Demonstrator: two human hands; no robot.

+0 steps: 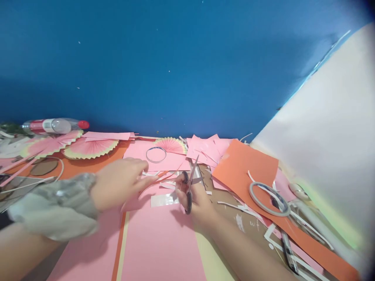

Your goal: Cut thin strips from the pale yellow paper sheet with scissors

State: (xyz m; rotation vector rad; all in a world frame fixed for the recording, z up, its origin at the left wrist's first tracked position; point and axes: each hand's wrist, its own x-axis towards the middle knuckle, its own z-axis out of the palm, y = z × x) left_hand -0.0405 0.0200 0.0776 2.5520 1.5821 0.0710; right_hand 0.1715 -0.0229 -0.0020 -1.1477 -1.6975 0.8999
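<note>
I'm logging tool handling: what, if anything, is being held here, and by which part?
The right hand holds the scissors by the black handle loops. Whether the left hand holds anything cannot be told.

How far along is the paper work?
Three pleated pink paper fans with yellow edges look done. In hand: black-handled metal scissors, blades open, right hand; left hand near narrow paper strips. Likely left: long pink paper sheet in front, unpleated.

The right hand (191, 195) holds scissors (192, 185) (blades apart) over pink paper (164, 242), beside the left hand (120, 183).
</note>
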